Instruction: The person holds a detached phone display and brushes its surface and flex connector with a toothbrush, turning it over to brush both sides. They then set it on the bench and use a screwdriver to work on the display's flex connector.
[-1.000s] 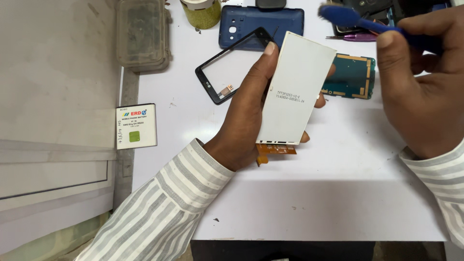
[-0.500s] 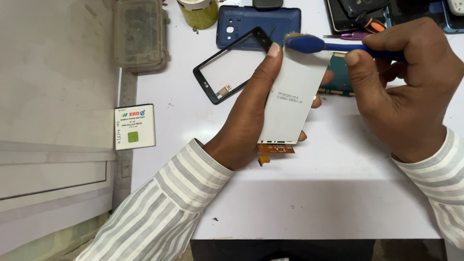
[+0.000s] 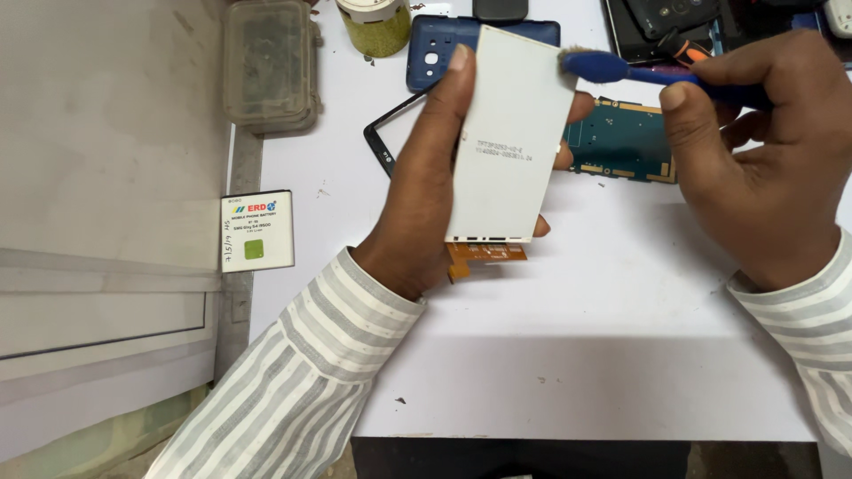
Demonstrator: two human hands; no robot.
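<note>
The white screen panel (image 3: 510,137) was up in the air over the white table (image 3: 603,355), with its orange ribbon (image 3: 486,257) hanging at the bottom. The left hand (image 3: 426,195) pinched it by the edges, thumb on one side, fingers behind. The right hand (image 3: 763,151) had its fingers wrapped tight on a blue brush (image 3: 612,66), whose bristles touched the panel's top right corner. Soft, short strokes away from the ribbon looked safest. Near them lay a green board (image 3: 626,142), a black frame (image 3: 390,146), a blue cover (image 3: 444,49) and a battery (image 3: 257,231).
</note>
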